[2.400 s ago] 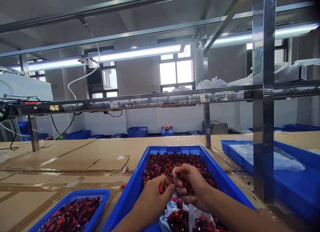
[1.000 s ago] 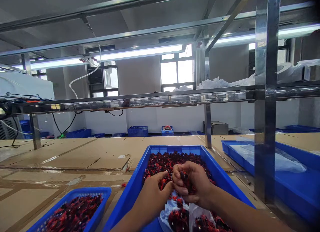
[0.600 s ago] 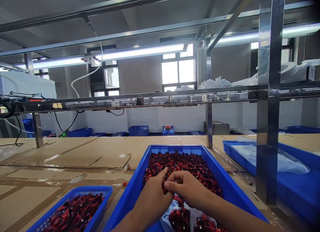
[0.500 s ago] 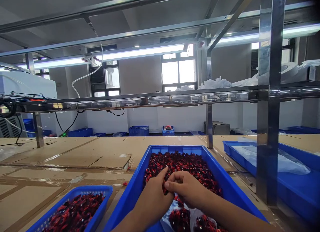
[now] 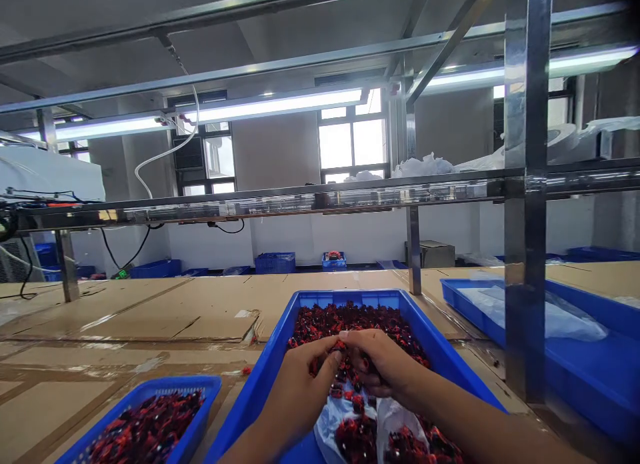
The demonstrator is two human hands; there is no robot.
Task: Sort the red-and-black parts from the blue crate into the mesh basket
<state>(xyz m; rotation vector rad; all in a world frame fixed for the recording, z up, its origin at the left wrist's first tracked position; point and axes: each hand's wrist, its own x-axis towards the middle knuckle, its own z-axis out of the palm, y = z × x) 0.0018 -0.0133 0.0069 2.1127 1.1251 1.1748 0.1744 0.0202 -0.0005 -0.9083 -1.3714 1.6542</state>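
Note:
Over a deep blue tray my two hands meet at the fingertips. My left hand pinches a small glossy red-and-black piece between thumb and forefinger. Curled in from the other side, my right hand has its fingertips at that same piece, and dark red shows among its bent fingers. The exact kind of piece is too small to make out. Beneath the hands lies a heap of similar red-and-black pieces. White plastic bags with more of them are at the tray's near end.
A smaller blue basket of the same pieces stands at left on the cardboard-covered table. To the right, behind a metal post, is another blue tray with a plastic bag. A metal shelf crosses ahead.
My right hand has shifted slightly, its forefinger now stretched toward the left fingertips. The left forefinger has lowered and the thumb now shows. The view has moved slightly.

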